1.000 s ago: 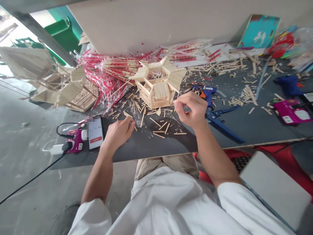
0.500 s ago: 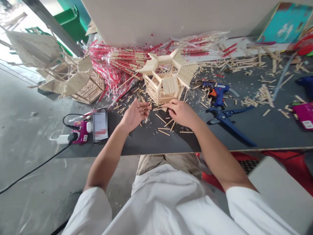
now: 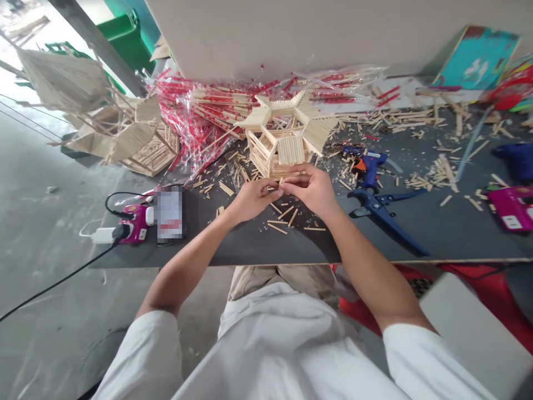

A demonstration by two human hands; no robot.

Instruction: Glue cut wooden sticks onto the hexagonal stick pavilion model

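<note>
My left hand (image 3: 257, 198) and my right hand (image 3: 313, 188) meet fingertip to fingertip over the table. Between them is a small pale wooden stick piece (image 3: 281, 181), pinched in both hands and largely covered by the fingers. Directly behind the hands stands a model built of thin wooden sticks (image 3: 290, 149), with several slatted flaps spreading from its top. Short cut sticks (image 3: 287, 213) are scattered on the table just in front of my fingers.
A dark blue cutter (image 3: 387, 219) and a blue glue gun (image 3: 370, 164) lie to the right. Left are a phone (image 3: 170, 214), a magenta power strip (image 3: 134, 223) and a larger stick model (image 3: 125, 141). Bagged red-tipped sticks (image 3: 208, 105) line the back. The dark table's (image 3: 250, 253) front edge is near me.
My left hand has turned over from an open, palm-up pose and moved right to meet the right hand. Both now pinch a small stick piece. The view has shifted slightly.
</note>
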